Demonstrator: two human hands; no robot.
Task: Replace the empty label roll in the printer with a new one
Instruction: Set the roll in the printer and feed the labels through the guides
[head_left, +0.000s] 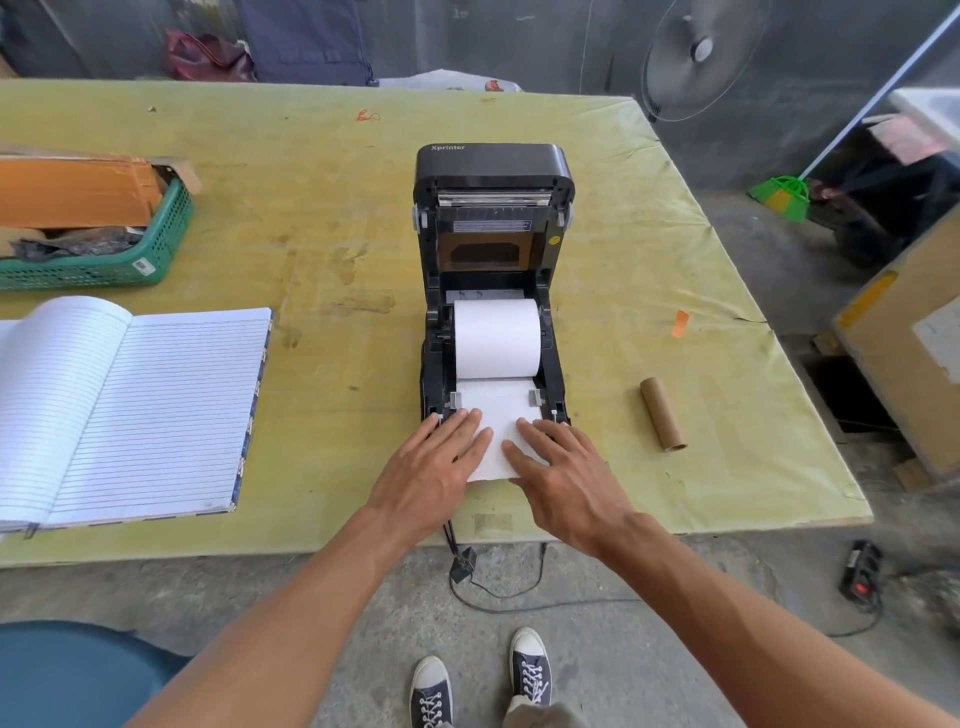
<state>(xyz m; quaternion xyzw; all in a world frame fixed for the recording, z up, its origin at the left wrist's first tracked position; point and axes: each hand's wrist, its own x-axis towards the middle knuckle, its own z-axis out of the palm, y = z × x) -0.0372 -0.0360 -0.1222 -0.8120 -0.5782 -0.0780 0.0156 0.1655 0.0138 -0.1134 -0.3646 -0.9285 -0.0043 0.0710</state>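
The black label printer (492, 171) stands mid-table with its lid raised. A full white label roll (497, 338) sits in its bay, and the loose paper end (496, 415) runs forward over the front edge. My left hand (436, 465) and my right hand (561, 470) lie flat, fingers apart, pressing on that paper end at the printer's front, one on each side. The empty brown cardboard core (663, 413) lies on the table to the printer's right, untouched.
An open lined notebook (130, 405) lies at the left. A green basket (104, 265) with cardboard sits behind it. The printer's cables (498, 592) hang off the table's near edge to the floor. A power strip (862, 574) lies on the floor right.
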